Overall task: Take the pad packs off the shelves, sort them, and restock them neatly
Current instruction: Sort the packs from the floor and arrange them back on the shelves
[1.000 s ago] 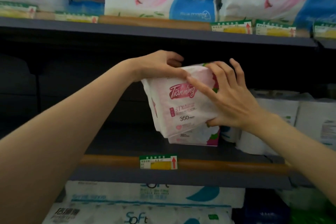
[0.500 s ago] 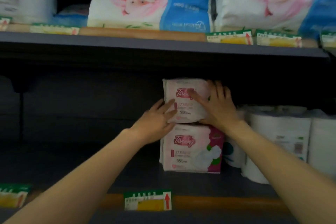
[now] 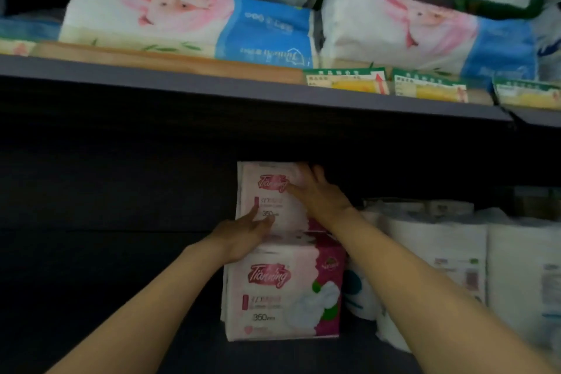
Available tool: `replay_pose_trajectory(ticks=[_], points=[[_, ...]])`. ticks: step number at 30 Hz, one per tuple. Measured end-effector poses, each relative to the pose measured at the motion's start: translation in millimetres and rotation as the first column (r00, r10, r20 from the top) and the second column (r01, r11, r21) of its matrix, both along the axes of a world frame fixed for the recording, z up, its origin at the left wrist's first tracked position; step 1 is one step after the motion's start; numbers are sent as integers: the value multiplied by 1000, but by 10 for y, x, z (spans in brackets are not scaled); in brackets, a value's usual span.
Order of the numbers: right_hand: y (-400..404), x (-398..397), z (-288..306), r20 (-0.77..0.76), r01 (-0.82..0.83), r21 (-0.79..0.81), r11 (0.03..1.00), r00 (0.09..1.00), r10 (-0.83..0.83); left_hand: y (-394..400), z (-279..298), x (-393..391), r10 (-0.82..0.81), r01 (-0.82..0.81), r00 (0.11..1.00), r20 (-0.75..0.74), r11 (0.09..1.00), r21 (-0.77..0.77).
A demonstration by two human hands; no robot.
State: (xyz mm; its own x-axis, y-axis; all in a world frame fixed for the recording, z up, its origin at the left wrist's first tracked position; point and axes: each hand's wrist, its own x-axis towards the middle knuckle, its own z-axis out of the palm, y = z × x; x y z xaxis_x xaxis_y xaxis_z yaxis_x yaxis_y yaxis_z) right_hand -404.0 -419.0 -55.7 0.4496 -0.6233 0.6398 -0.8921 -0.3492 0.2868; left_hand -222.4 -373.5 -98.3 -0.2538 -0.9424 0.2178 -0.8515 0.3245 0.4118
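Two pink-and-white pad packs stand stacked on the dark middle shelf [image 3: 121, 328]. The upper pad pack [image 3: 267, 197] sits on top of the lower pad pack [image 3: 282, 294]. My left hand [image 3: 243, 237] lies with straight fingers against the upper pack's lower front. Against its right front, my right hand [image 3: 318, 194] presses flat, covering part of the label. Neither hand curls around the pack.
White paper roll packs [image 3: 440, 258] stand right of the pads. The shelf above [image 3: 212, 85] carries large pink-and-blue tissue packs [image 3: 182, 21] and yellow price tags [image 3: 349, 82]. Left of the pads the middle shelf is dark and bare.
One second ago both hands held a pad pack in the air before the shelf. They have carried it onto the lower pack and now press it back; the view has moved closer.
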Motion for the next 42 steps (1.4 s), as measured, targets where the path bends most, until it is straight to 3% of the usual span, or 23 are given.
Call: replay_pose_trajectory(ticks=[5, 6, 8, 10, 11, 13, 17, 19, 21, 24, 26, 28, 30, 31, 32, 35, 39, 42], points=[[85, -16, -112, 223, -20, 124, 992, 975, -8, 14, -26, -38, 55, -53, 997, -57, 998, 43], [153, -36, -155, 325, -28, 181, 983, 945, -33, 82, -9, -58, 55, -57, 997, -56, 998, -31], [436, -68, -305, 254, 55, 146, 988, 963, -91, 282, -51, -89, 42, -72, 993, -112, 957, -281], [873, -189, -634, 153, -3, -91, 996, 988, 17, 582, -306, -125, -77, -78, 966, -247, 824, -561], [1173, -272, -883, 192, -61, -166, 984, 977, 93, 809, -518, -161, -170, -62, 944, -284, 753, -655], [1823, -446, -1469, 210, -132, -163, 978, 964, 165, 1281, -1059, -246, -297, 11, 915, -274, 696, -718], [2536, -779, -2553, 12, -78, 143, 987, 997, 77, 1822, -2143, -417, -349, 223, 935, -69, 726, -651], [2637, -858, -3010, -37, -105, 224, 969, 993, 116, 1908, -2572, -457, -402, 324, 915, 31, 687, -651], [2677, -861, -3397, 11, -170, 235, 957, 985, 173, 1978, -2881, -481, -448, 403, 888, 106, 645, -650], [2807, -812, -4042, 100, -138, 384, 913, 989, 108, 2090, -3371, -473, -482, 483, 865, 139, 725, -491], [2909, -775, -4565, 20, -29, 658, 752, 1000, 21, 2156, -3793, -424, -473, 510, 860, 192, 809, -293], [2995, -778, -5140, -73, 84, 874, 478, 996, -41, 2213, -4195, -367, -457, 493, 851, 259, 865, -93], [3042, -777, -5600, -133, 148, 963, 226, 988, -79, 2233, -4484, -337, -458, 466, 828, 323, 883, 59], [3038, -765, -5762, -159, 171, 972, 161, 984, -80, 2236, -4590, -330, -459, 452, 816, 352, 886, 107], [3016, -757, -5893, -180, 190, 970, 150, 980, -80, 2237, -4683, -327, -457, 439, 811, 366, 888, 136], [2918, -685, -6129, -199, 228, 939, 256, 971, -134, 2244, -4895, -362, -453, 411, 808, 376, 892, 190], [2899, -537, -6252, -294, 336, 907, 253, 936, -192, 2308, -5073, -397, -483, 423, 786, 385, 875, 234], [2824, -547, -6251, -330, 388, 866, 315, 918, -220, 2329, -5077, -382, -485, 405, 809, 332, 869, 283]])
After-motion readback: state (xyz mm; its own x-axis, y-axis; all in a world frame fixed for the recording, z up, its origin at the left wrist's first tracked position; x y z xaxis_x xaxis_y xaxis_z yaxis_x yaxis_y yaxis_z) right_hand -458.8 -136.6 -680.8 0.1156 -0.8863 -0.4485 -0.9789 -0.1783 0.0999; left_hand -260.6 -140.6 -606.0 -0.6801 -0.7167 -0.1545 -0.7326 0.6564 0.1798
